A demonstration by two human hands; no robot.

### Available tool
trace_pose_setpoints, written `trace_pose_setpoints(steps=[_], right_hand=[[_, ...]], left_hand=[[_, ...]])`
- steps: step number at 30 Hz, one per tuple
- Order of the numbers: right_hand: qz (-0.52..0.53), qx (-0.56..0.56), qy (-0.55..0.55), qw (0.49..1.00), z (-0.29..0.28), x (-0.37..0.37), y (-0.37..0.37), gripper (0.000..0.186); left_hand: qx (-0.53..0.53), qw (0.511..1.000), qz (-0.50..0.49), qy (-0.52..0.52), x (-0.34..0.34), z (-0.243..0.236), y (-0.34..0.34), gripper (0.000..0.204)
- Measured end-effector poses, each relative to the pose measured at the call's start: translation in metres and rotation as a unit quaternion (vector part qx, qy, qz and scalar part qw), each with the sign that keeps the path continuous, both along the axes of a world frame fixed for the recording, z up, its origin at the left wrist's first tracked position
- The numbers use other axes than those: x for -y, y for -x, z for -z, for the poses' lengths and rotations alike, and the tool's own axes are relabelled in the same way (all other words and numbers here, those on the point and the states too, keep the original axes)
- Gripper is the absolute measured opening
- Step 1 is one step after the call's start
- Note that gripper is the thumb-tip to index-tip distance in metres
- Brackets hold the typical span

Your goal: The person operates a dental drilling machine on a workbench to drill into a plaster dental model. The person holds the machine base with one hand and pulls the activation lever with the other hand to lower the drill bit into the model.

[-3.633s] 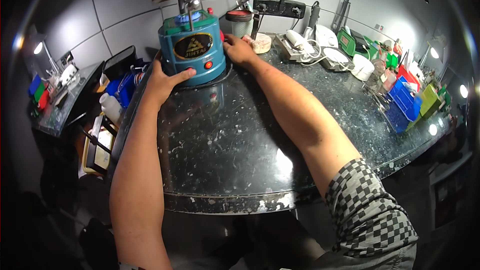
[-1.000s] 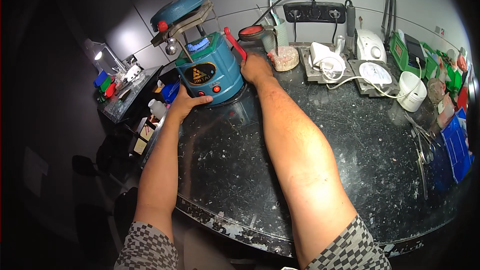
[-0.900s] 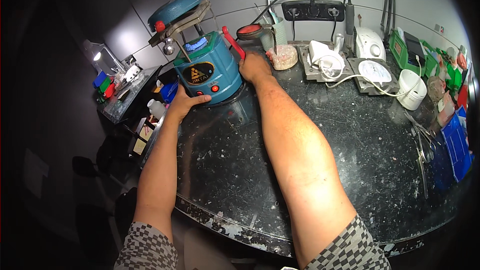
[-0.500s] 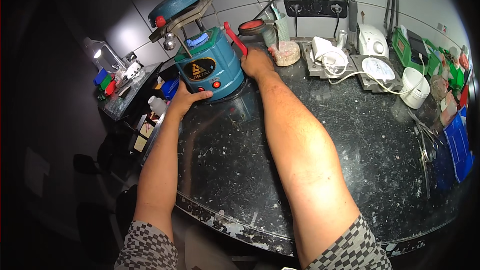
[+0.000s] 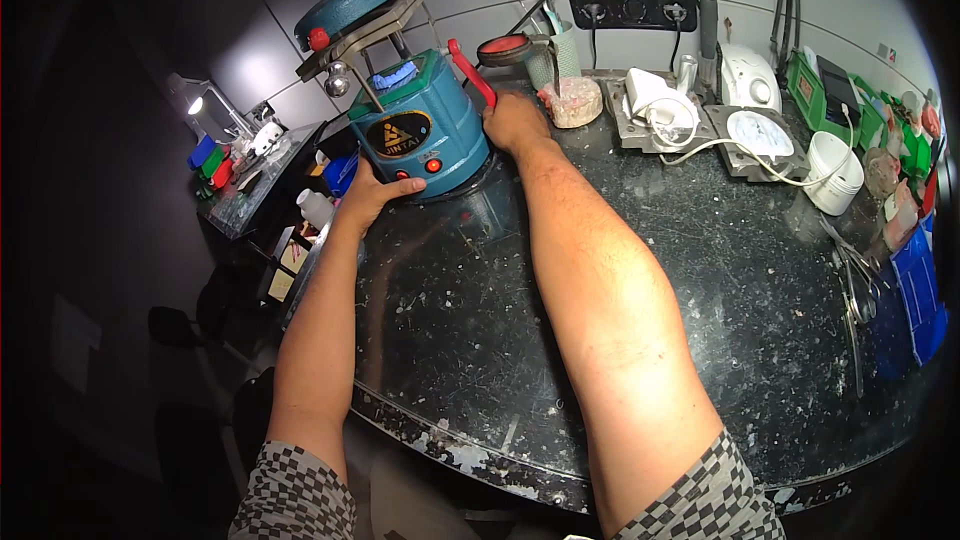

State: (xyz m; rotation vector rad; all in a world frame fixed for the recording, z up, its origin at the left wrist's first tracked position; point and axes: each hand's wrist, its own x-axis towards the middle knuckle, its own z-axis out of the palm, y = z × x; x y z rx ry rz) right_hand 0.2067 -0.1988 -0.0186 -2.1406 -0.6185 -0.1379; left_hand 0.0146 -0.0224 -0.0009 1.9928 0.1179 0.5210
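A blue-green dental vacuum forming machine [image 5: 450,145] stands at the far left of the black table. My left hand [image 5: 372,198] grips its lower left side, thumb stretched across the front near a red switch [image 5: 402,176]; the other fingers are hidden. At the machine's right side, my right hand [image 5: 515,125] is closed against it, beside the lower end of a red lever [image 5: 472,72]. Its fingertips are out of sight. On the machine's green top lies a blue piece [image 5: 394,76], below the raised frame [image 5: 375,28] and the round blue heater head [image 5: 350,8].
Behind my right hand are a pinkish-white plaster block [image 5: 573,103] and a cup of tools [image 5: 566,52]. Metal plates [image 5: 740,158], a white cup [image 5: 832,175], scissors [image 5: 853,285] and blue trays [image 5: 918,285] line the right. A lamp [image 5: 196,105] shines at left.
Both hands keep their places on the machine. The view has shifted very slightly; nothing else has visibly moved.
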Motion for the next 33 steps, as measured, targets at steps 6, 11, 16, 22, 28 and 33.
trace_pose_setpoints(steps=[6, 11, 16, 22, 28, 33], right_hand=[[-0.005, -0.004, 0.002, 1.0, -0.0025, -0.0003, 0.0036, 0.041], [0.006, 0.003, 0.002, 1.0, -0.0024, 0.0009, 0.0043, 0.04], [-0.002, -0.009, -0.001, 1.0, -0.0037, 0.0015, 0.0061, 0.04], [0.002, -0.004, 0.001, 1.0, -0.0017, -0.0004, 0.0045, 0.04], [0.005, -0.005, -0.007, 1.0, -0.0027, -0.0003, 0.0045, 0.04], [0.003, -0.005, -0.006, 1.0, -0.0016, 0.0007, 0.0042, 0.041]], left_hand=[[0.0, 1.0, -0.004, -0.004, -0.004, 0.0019, 0.0019, 0.108], [0.0, 1.0, -0.001, -0.001, -0.0012, 0.0009, 0.0009, 0.108], [-0.008, 1.0, -0.007, 0.0, 0.0015, -0.001, 0.0039, 0.109], [-0.011, 1.0, -0.007, -0.002, -0.0004, 0.0003, 0.0033, 0.11], [-0.004, 1.0, 0.0, -0.003, -0.0047, 0.0001, 0.0008, 0.109], [-0.008, 1.0, 0.005, 0.003, -0.0037, 0.0012, 0.0008, 0.109]])
